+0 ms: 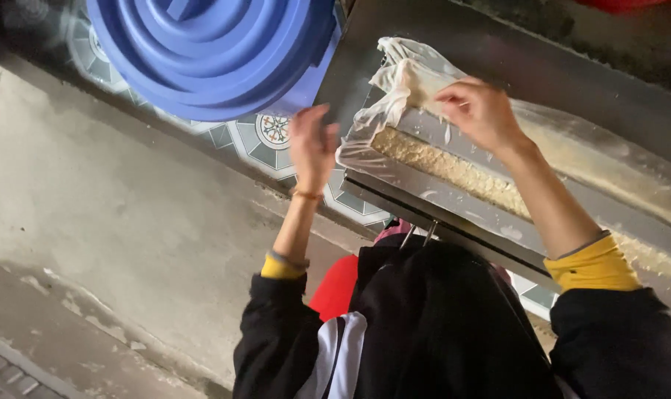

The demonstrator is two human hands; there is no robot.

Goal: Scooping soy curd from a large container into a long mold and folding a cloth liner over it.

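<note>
Translucent plastic sheet (pixel 394 96), crumpled, pinched by right hand (pixel 479 111)

You see a smooth, shiny blue plastic tub (pixel 213 52), a dull grey metal tray (pixel 453 199), thin, see-through plastic film (pixel 365 137), and a rough concrete floor (pixel 113 214).

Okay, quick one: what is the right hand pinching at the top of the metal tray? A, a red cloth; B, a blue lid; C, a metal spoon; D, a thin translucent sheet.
D: the right hand grips a crumpled, thin translucent sheet lifted off the long metal tray, while the left hand is at the sheet's lower edge.
</note>
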